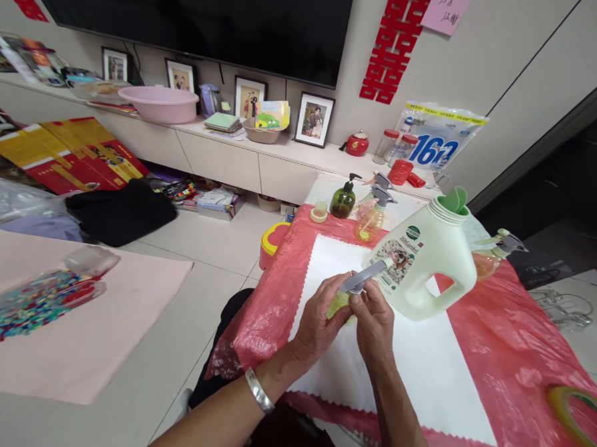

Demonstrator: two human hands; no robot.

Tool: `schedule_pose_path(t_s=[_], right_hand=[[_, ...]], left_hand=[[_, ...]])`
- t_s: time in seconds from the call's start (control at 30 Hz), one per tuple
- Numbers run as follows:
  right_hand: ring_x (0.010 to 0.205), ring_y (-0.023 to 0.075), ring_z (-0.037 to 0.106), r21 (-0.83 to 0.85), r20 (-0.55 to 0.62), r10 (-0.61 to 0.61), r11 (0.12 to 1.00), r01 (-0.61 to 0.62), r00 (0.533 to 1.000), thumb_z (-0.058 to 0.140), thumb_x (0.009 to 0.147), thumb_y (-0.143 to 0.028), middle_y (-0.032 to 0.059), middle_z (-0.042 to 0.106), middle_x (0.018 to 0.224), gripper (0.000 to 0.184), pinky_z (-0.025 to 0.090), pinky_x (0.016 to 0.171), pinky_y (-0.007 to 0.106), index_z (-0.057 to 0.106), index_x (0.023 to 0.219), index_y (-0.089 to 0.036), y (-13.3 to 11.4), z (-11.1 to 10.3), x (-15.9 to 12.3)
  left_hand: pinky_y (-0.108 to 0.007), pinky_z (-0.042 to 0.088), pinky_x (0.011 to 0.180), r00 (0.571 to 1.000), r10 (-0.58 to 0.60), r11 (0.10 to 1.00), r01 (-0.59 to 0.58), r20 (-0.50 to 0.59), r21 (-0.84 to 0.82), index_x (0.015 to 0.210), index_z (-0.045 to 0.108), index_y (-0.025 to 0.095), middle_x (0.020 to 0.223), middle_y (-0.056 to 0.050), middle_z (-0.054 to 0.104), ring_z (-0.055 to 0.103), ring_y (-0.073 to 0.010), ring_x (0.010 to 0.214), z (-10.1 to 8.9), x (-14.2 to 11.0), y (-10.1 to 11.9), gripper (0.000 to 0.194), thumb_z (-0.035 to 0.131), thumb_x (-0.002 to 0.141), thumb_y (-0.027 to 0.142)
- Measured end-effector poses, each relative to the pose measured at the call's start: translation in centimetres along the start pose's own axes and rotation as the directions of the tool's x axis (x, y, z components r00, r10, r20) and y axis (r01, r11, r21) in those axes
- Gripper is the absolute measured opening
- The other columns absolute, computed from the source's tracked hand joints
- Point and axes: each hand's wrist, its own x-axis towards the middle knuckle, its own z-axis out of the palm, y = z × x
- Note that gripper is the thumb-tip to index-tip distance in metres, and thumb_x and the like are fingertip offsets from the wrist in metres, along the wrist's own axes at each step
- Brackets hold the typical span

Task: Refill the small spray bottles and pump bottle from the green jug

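Observation:
My left hand [318,318] is wrapped round a small spray bottle whose yellowish body [337,304] shows only in part between my hands. Its grey spray head [362,277] points up and to the right. The fingers of my right hand [375,321] pinch the collar just under that head. Close beyond my right hand stands a large pale-green jug [429,260] with a handle, and a green funnel-like piece [454,200] sits in its open mouth. Beneath my hands lies a white scallop-edged mat [410,383].
Red plastic sheeting [516,368] covers the table. Behind the mat stand a dark green pump bottle [343,200], a clear spray bottle [370,222] and a pale cap [319,212]. Another spray bottle [487,263] stands behind the jug. A tape roll [563,411] lies at right.

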Motion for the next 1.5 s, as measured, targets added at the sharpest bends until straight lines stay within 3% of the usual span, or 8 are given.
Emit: schedule_pose_path(t_s=[0.17, 0.5, 0.73, 0.97, 1.27, 1.5], right_hand=[[0.102, 0.0209, 0.053, -0.031, 0.052, -0.006, 0.999, 0.008, 0.999, 0.069, 0.087, -0.037, 0.0015, 0.058, 0.101, 0.021, 0.042, 0.092, 0.035, 0.074, 0.107, -0.030, -0.5, -0.3, 0.3], [0.095, 0.0193, 0.051, -0.111, -0.044, -0.017, 0.994, 0.012, 0.999, 0.070, 0.086, -0.039, 0.0005, 0.058, 0.100, 0.020, 0.041, 0.088, 0.034, 0.070, 0.102, -0.028, -0.4, 0.6, -0.1], [0.114, 0.0262, 0.056, -0.165, 0.073, 0.022, 0.986, -0.010, 0.997, 0.070, 0.085, -0.047, 0.0042, 0.066, 0.114, 0.034, 0.041, 0.103, 0.043, 0.072, 0.114, -0.030, -1.2, 0.0, 0.5], [0.111, 0.0259, 0.058, -0.159, -0.044, 0.032, 0.986, -0.038, 0.999, 0.072, 0.083, -0.044, 0.0045, 0.066, 0.114, 0.029, 0.046, 0.098, 0.042, 0.074, 0.107, -0.028, -0.9, 0.8, -0.1], [0.104, 0.0233, 0.057, -0.235, -0.066, -0.018, 0.972, 0.002, 0.998, 0.068, 0.085, -0.040, 0.0024, 0.065, 0.106, 0.023, 0.043, 0.095, 0.038, 0.071, 0.103, -0.026, -0.8, 1.6, -0.3], [0.101, 0.0226, 0.057, -0.308, -0.044, -0.079, 0.949, 0.062, 0.996, 0.060, 0.088, -0.043, 0.0017, 0.066, 0.103, 0.024, 0.045, 0.091, 0.037, 0.068, 0.103, -0.027, -1.3, 1.9, -0.2]], left_hand=[[-0.042, 0.050, 0.108, 1.000, 0.024, 1.000, -0.024, -0.011, 0.013, 0.142, 0.049, 0.025, 0.138, -0.011, 0.063, 0.061, -0.0248, 0.128, 0.2, 0.0, -0.3, 0.046, 0.059, 0.098, 0.036], [-0.045, 0.051, 0.108, 1.000, 0.000, 1.000, 0.000, -0.019, 0.020, 0.138, 0.051, 0.023, 0.137, -0.013, 0.063, 0.061, -0.0263, 0.129, 0.0, -0.1, -0.1, 0.042, 0.058, 0.099, 0.035], [-0.044, 0.049, 0.112, 1.000, 0.012, 1.000, -0.013, -0.023, -0.017, 0.147, 0.042, 0.023, 0.143, -0.015, 0.061, 0.058, -0.0259, 0.134, 0.3, -0.1, -0.2, 0.055, 0.060, 0.097, 0.038], [-0.044, 0.051, 0.109, 0.995, -0.097, 0.992, 0.095, -0.034, -0.079, 0.150, 0.035, 0.019, 0.142, -0.018, 0.061, 0.060, -0.0279, 0.132, 0.4, -0.4, -0.1, 0.067, 0.063, 0.095, 0.045], [-0.042, 0.053, 0.105, 0.981, -0.193, 0.977, 0.194, 0.014, -0.084, 0.147, 0.040, 0.022, 0.142, -0.014, 0.062, 0.062, -0.0275, 0.129, -0.3, -0.5, -0.8, 0.064, 0.067, 0.091, 0.041], [-0.053, 0.051, 0.106, 0.972, -0.216, 0.976, 0.212, 0.087, 0.057, 0.132, 0.056, 0.024, 0.129, -0.011, 0.069, 0.063, -0.0345, 0.124, -0.9, -0.7, -3.3, 0.060, 0.075, 0.077, 0.035]])
